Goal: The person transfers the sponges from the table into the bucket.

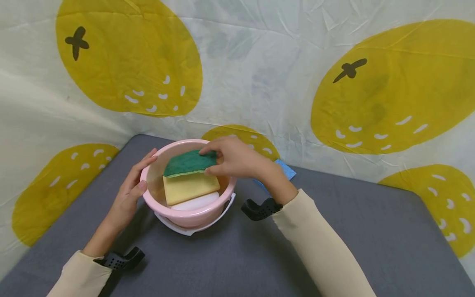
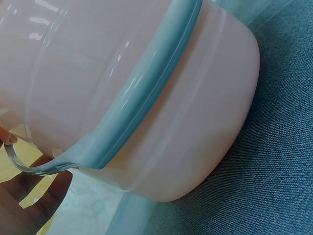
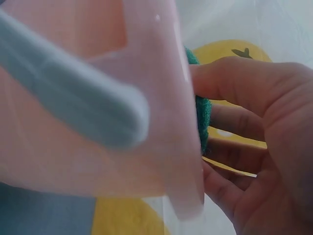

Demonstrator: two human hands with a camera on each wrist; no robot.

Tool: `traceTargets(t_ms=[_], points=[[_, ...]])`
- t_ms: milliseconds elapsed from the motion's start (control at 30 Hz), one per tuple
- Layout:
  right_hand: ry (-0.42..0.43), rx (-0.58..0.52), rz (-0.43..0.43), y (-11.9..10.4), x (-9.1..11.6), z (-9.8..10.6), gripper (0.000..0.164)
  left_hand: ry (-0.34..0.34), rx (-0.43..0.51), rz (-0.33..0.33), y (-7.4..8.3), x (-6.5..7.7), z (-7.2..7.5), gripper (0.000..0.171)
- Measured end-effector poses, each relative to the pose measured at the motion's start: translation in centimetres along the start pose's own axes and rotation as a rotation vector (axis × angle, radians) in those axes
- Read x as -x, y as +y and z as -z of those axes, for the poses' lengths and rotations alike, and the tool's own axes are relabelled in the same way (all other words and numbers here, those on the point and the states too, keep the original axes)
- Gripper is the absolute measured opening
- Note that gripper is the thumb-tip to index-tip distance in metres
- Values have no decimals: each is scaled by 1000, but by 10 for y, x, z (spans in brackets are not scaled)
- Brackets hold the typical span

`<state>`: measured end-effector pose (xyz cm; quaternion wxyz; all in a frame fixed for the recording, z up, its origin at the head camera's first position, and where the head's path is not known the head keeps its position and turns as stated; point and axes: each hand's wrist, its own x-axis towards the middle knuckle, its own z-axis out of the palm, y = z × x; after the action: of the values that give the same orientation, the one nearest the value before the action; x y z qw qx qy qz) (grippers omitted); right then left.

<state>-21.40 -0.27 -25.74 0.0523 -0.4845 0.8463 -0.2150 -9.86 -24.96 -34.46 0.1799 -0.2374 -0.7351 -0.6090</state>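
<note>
A pink bucket stands tilted toward me on the grey surface, its white handle hanging down in front. My left hand holds the bucket's left rim, with fingertips by the handle's joint in the left wrist view. At the bucket's opening, my right hand pinches the right end of a green scouring pad between thumb and fingers. Below the pad a yellow sponge leans inside the bucket. A smooth white item lies under the sponge, mostly hidden.
A blue flat piece lies behind my right wrist, partly covered by it. The dark grey tabletop extends to the right. A white sheet with yellow fruit prints hangs behind and at the sides.
</note>
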Motion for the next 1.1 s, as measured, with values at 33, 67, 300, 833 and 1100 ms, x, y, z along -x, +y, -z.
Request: traceTargets(t_ms=[33,67,300,833,1100], points=[[-10,5,0,-1,-2,0,43,0,6,-3,0,0,0,45],[-20,13,-3,-2,-3,0,42,0,9,-6,0,-1,0,45],[-83,48,-14,-6,-11,2,41,1,24,-14,0,-1,-1,45],[-20,72,-63,-9,-20,-7,29,0,-16,24,2,-1,1,45],[60,103,-41,-9,-22,-10,26,0,-31,41,-3,0,3,46]])
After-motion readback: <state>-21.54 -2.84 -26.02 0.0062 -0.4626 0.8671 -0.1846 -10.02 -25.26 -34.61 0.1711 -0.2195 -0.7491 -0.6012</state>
